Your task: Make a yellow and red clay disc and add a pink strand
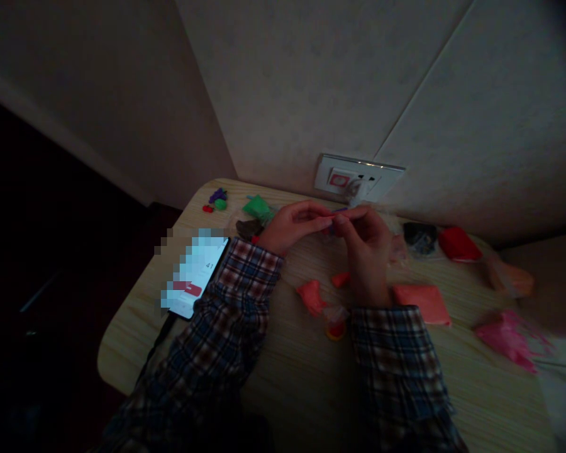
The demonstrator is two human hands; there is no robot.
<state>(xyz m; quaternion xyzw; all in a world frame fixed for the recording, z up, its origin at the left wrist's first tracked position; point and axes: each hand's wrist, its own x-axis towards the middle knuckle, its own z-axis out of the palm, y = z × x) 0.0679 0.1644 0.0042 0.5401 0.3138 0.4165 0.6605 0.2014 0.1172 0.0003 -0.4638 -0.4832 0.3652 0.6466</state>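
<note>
Both hands meet above the wooden table, fingertips together. My left hand [292, 228] pinches one side of a small reddish piece of modelling clay [329, 219], and my right hand [368, 251] pinches it from the other side. Fingers cover most of this piece, so its shape is hard to make out. Below them lie an orange-red clay lump in wrapping [312, 296] and a smaller orange-red bit [341, 279]. Near my right cuff sits a flat salmon-coloured clay block [422, 303]. A round red and yellow item [335, 329] rests between the sleeves.
At the table's [283, 358] back left are small purple [217, 196], green [221, 204] and red [208, 209] clay figures. A lit phone [195, 277] lies by my left sleeve. Black [421, 238], red [458, 244] and pink [509, 340] packs are right. A wall socket [380, 180] holds a plug.
</note>
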